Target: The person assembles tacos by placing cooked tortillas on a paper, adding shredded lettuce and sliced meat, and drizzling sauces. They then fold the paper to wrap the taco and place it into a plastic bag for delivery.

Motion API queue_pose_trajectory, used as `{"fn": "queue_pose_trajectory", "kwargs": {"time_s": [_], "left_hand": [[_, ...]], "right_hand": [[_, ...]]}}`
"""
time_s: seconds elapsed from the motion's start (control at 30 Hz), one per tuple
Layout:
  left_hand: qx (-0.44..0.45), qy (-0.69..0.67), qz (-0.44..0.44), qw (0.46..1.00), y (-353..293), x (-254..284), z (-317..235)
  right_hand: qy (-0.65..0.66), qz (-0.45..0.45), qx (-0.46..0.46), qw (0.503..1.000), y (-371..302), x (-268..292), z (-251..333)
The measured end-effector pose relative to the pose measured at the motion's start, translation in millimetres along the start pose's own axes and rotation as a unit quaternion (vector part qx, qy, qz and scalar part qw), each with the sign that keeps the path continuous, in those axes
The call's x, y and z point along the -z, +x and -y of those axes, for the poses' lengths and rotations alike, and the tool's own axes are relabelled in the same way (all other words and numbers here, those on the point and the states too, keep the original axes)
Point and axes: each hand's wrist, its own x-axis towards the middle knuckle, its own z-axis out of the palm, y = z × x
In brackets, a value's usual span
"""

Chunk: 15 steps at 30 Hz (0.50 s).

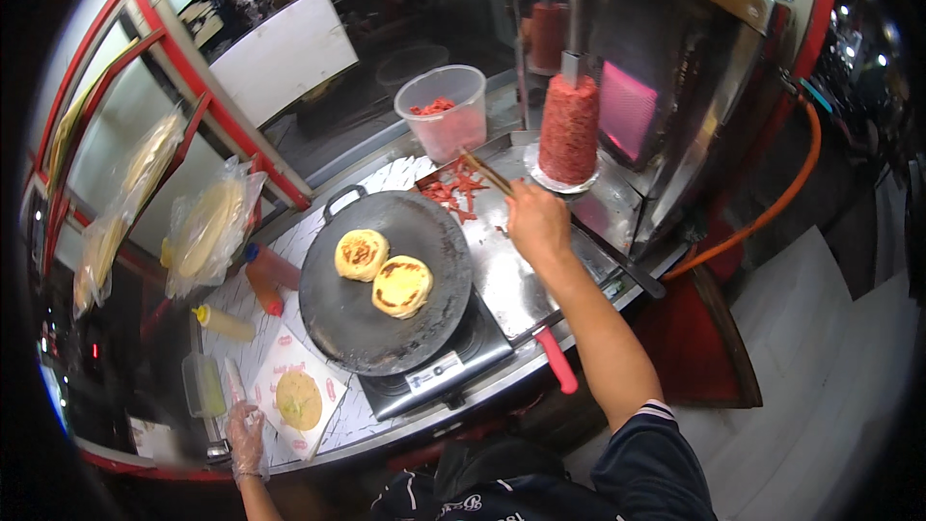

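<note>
A person's bare right hand is closed around what look like tongs, their tips above red meat strips at the back left corner of a metal tray. The gloved left hand rests at the front edge of the surface, fingers loosely curled; whether it grips anything cannot be told. Just right of it, a flatbread with a little pale green topping lies flat on paper. Two browned buns sit touching on a black pan over a burner. Behind the tray stand a clear tub, partly filled with red meat, and an upright meat cone beside a glowing pink panel.

Several things could go wrong. A red handle juts past the front edge, close to the right forearm, so a careless swing could knock it off. If the pan and panel are hot, as seems likely, drifting too near could burn the bare arm, and buns left too long could scorch. A loose pinch of the tongs could scatter strips across the tray.

As for writing, the paper carries repeated red print, a pale label sits on the burner's front, and white lettering marks the person's dark shirt. Most of it is small, tilted or curved by the lens.
</note>
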Motion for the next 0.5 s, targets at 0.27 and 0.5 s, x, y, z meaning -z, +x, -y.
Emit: {"fn": "queue_pose_trajectory", "kwargs": {"time_s": [0.27, 0.5], "left_hand": [[0.062, -0.091, -0.013, 0.994, -4.7, 12.1, 31.5], [0.023, -0.305, 0.069, 0.950, 11.3, -35.0, 75.7]], "right_hand": [[0.118, -0.046, 0.083, 0.988, -39.2, 61.4, 92.6], [0.197, 0.162, 0.048, 0.966, -144.7, 68.1, 241.2]]}}
